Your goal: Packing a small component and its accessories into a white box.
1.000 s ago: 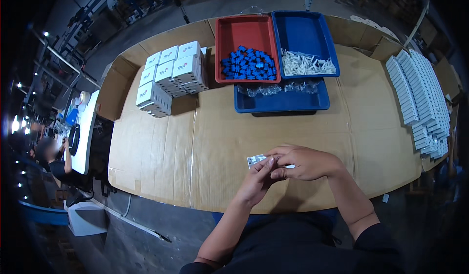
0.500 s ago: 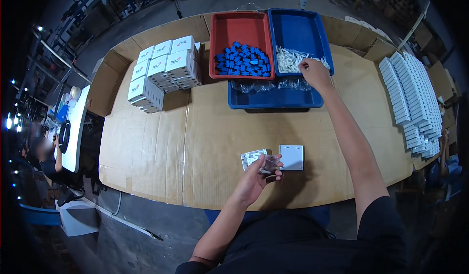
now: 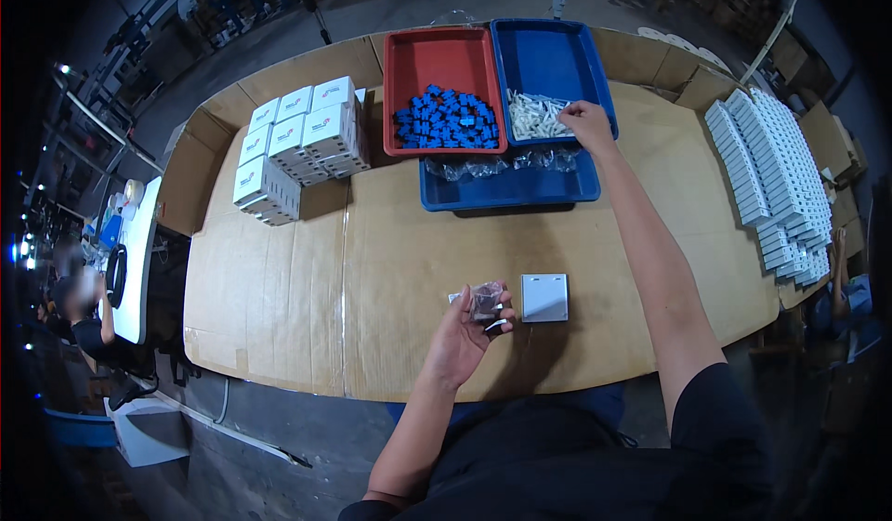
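Note:
My left hand (image 3: 459, 342) is closed around a small clear plastic bag (image 3: 485, 299) above the near middle of the table; its contents are hard to make out. A white part lies behind that hand, mostly hidden by it. Just to the right rests a square white plastic cover (image 3: 544, 298). My right hand (image 3: 587, 125) reaches into the far blue tray (image 3: 544, 52), at the right edge of a heap of small white plugs (image 3: 536, 118). Its fingers are pinched together, and whatever is between them cannot be made out.
A red tray (image 3: 435, 56) with blue connector-like pieces (image 3: 448, 119) adjoins the blue one. Another blue tray (image 3: 511, 186) with clear bags sits in front. White boxes (image 3: 288, 135) are stacked at left, white slotted units (image 3: 776, 182) at right. A co-worker (image 3: 85, 321) sits far left.
The view has shifted slightly. My left hand has turned a little, bringing the bag over the white part and covering most of it. My right hand stays at the white plugs, fingers still pinched.

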A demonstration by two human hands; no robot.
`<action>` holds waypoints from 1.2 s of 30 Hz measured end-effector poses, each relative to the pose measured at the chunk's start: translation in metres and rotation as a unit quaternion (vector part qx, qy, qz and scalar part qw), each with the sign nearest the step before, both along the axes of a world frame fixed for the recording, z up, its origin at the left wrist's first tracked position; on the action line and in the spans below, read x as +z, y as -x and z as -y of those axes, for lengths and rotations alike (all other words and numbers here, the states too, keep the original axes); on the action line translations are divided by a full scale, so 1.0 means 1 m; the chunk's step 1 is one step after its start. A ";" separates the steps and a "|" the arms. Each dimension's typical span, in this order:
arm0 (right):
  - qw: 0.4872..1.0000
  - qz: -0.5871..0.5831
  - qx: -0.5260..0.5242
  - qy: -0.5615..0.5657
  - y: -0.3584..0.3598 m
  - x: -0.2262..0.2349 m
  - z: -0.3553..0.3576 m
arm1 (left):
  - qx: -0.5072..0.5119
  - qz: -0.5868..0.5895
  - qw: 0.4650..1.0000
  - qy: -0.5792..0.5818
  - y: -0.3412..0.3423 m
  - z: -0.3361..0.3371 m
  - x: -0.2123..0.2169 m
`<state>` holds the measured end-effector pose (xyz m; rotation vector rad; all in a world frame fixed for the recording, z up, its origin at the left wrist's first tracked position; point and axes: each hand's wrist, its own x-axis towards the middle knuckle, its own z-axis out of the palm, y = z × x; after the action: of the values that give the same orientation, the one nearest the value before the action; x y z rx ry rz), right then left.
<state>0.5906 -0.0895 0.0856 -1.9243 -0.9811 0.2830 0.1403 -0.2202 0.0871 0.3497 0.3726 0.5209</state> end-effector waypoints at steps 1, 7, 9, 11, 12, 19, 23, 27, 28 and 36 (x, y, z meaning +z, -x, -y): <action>1.000 0.001 -0.001 0.003 -0.009 0.002 0.005 | -0.008 0.011 1.000 0.002 -0.003 -0.003 -0.002; 0.957 -0.238 0.119 -0.113 0.070 0.045 0.075 | 0.028 0.006 0.997 0.077 0.003 -0.005 -0.006; 0.962 -0.213 0.153 -0.073 0.102 0.042 0.111 | 0.016 0.035 0.995 0.095 0.001 -0.006 -0.009; 0.954 -0.245 0.167 -0.047 0.132 0.033 0.147 | 0.017 0.027 0.994 0.100 -0.004 -0.005 -0.012; 0.953 -0.248 0.169 -0.042 0.148 0.031 0.158 | 0.016 -0.003 0.999 0.052 -0.005 -0.004 -0.014; 0.930 -0.298 0.207 -0.061 0.219 0.032 0.189 | 0.002 -0.129 0.985 -0.115 -0.016 0.003 -0.009; 0.943 -0.192 0.270 -0.017 0.226 0.040 0.186 | -0.008 -0.133 0.986 -0.103 -0.018 0.004 -0.008; 0.936 -0.116 0.333 0.018 0.224 0.047 0.181 | -0.010 -0.133 0.988 -0.083 -0.018 0.007 -0.008; 0.929 -0.099 0.354 0.030 0.222 0.050 0.179 | -0.008 -0.133 0.988 -0.083 -0.018 0.007 -0.008; 0.830 -0.102 0.536 0.115 0.216 0.054 0.167 | -0.015 -0.160 0.983 -0.092 -0.010 0.011 -0.023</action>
<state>0.3742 -0.2564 0.1394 -1.2843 -1.8586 1.2639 0.1505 -0.2309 0.0644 0.6206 0.6322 0.4714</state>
